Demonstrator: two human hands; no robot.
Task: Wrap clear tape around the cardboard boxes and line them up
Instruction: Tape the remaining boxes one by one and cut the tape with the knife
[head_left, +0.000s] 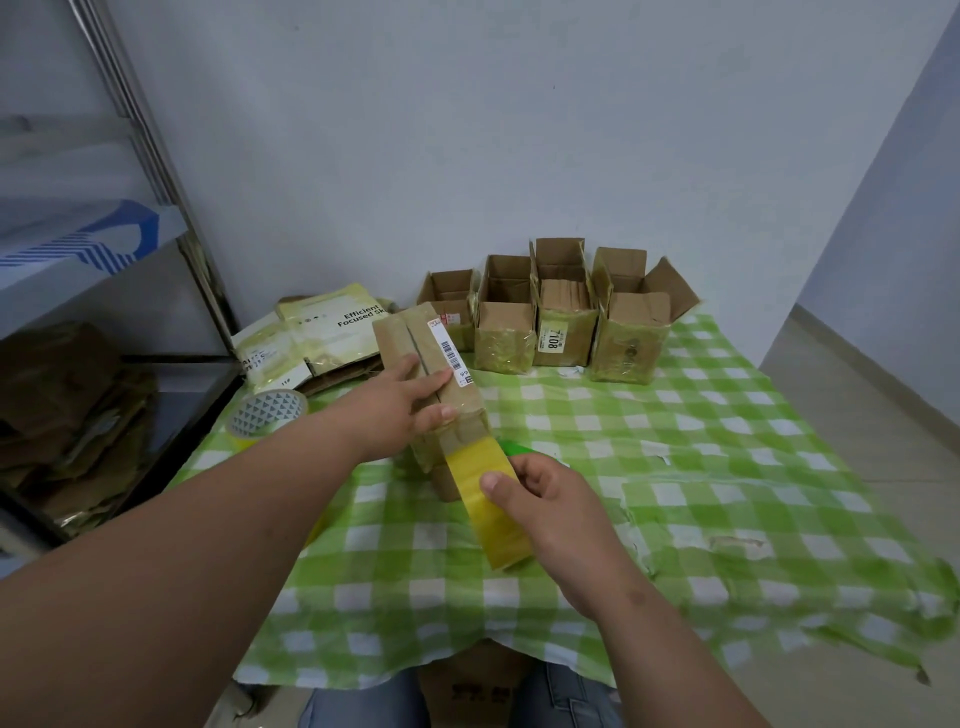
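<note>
A closed cardboard box (415, 338) with a barcode label lies near the middle of the table. My left hand (410, 402) presses flat on its top, fingers straight. My right hand (545, 499) grips a yellowish tape roll (498, 525) just in front of the box. A strip of tape (475, 457) runs from the roll up to the box's near end. Several open boxes (566, 325) wrapped in tape stand in a row at the back of the table.
A second tape roll (266, 413) sits at the table's left edge. Flattened packaging (317, 332) lies behind it. The green checked tablecloth (701, 441) covers the table. A metal shelf (104, 291) with cardboard stands on the left. A green object (517, 447) peeks from behind my right hand.
</note>
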